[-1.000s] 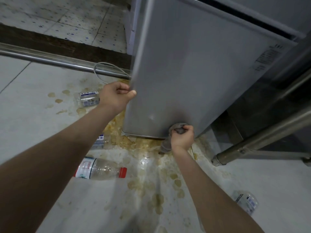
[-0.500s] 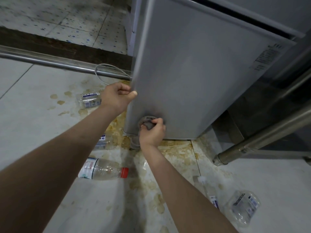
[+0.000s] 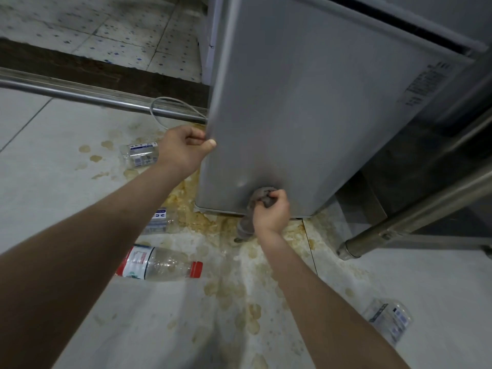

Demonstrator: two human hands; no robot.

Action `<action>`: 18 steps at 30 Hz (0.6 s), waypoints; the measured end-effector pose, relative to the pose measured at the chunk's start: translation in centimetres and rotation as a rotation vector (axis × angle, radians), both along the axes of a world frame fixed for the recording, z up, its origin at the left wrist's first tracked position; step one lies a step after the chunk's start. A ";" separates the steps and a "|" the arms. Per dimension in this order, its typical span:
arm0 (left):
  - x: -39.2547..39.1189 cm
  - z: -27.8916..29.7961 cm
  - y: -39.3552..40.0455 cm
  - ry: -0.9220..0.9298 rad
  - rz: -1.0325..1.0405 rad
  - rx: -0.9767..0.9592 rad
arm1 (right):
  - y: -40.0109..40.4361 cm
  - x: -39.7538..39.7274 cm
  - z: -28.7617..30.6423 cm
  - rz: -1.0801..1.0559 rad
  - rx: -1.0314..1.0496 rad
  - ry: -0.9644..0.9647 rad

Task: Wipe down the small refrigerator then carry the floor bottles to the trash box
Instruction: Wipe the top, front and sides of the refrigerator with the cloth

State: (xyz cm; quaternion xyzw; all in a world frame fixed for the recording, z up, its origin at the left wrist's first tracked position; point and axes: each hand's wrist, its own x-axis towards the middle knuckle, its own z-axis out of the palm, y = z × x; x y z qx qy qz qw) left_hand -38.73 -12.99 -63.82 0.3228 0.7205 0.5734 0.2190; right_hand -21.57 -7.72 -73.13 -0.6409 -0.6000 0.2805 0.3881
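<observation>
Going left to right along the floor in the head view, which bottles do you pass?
Clear bottle by the left hand → red-capped bottle → crushed bottle at far right.

Pale tiled floor (image 3: 53,161), blotched with yellowish stains (image 3: 239,296). Small grey refrigerator (image 3: 306,115) stands on it. Lying on their sides: red-capped bottle (image 3: 159,263), two clear bottles (image 3: 139,154) (image 3: 159,221) left, crushed one (image 3: 390,319) lower right.

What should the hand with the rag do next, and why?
Probably slide the rag sideways along the fridge's bottom edge. The right hand presses it low on that side, the left hand grips the corner to steady it, and the bottles, like the red-capped one, lie on the floor for later.
</observation>
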 end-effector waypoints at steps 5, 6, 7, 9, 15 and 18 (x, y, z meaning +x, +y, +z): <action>0.1 0.0 -0.2 0.012 0.003 -0.001 | 2.4 4.1 0.9 -0.189 -0.056 0.031; 0.1 0.0 -0.2 0.016 0.003 -0.003 | 2.8 4.8 1.1 -0.217 -0.063 0.016; 0.1 0.1 -0.2 0.022 0.000 -0.004 | 3.3 5.4 1.1 -0.240 -0.064 0.002; 0.1 0.1 -0.2 0.029 -0.001 -0.002 | 4.1 6.3 1.2 -0.271 -0.078 -0.009; 0.1 -0.2 -0.1 0.056 0.024 0.003 | 6.0 8.6 1.5 -0.318 -0.120 0.008; 0.1 -0.3 -0.1 0.054 0.027 0.000 | 6.5 9.2 1.6 -0.317 -0.138 0.003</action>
